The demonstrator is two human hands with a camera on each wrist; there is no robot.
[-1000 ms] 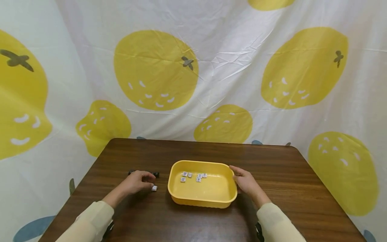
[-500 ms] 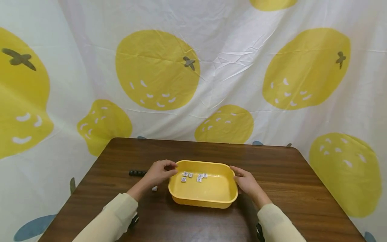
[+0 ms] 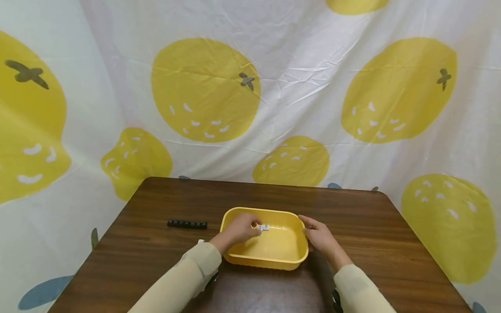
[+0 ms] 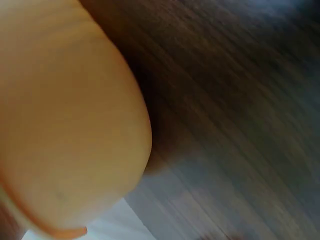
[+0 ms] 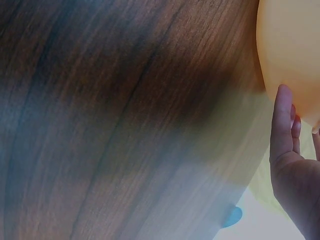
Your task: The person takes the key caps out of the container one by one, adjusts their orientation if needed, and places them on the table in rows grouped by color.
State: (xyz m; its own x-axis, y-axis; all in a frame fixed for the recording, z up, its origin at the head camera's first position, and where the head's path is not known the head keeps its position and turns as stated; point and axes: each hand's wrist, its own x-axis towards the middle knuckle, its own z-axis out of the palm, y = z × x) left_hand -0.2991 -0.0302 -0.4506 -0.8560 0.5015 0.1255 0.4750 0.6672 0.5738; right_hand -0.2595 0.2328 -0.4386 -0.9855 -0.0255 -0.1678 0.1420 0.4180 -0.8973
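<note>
My left hand (image 3: pixel 242 228) reaches over the left rim into a shallow yellow tray (image 3: pixel 270 263). Its thumb and index finger are bent at small white square pieces (image 3: pixel 266 227) with printed tops; whether one is pinched is too small to tell. The other loose pieces seen earlier in the tray are hidden by this hand. My right hand (image 3: pixel 322 239) holds the tray's right rim, and in the right wrist view its fingers (image 5: pixel 282 120) lie against the outer wall. The left wrist view shows only the tray's outside (image 4: pixel 70 115), not the hand.
A black segmented strip (image 3: pixel 187 224) lies on the brown wooden table (image 3: pixel 375 243), left of the tray. One white piece (image 3: pixel 201 241) peeks out behind the left sleeve (image 3: pixel 192 269). A lemon-print curtain (image 3: pixel 289 95) hangs behind the table's far edge.
My left hand has moved right from beside the white piece on the table, over the rim and into the tray, uncovering the black strip. The right hand has stayed at the tray's rim.
</note>
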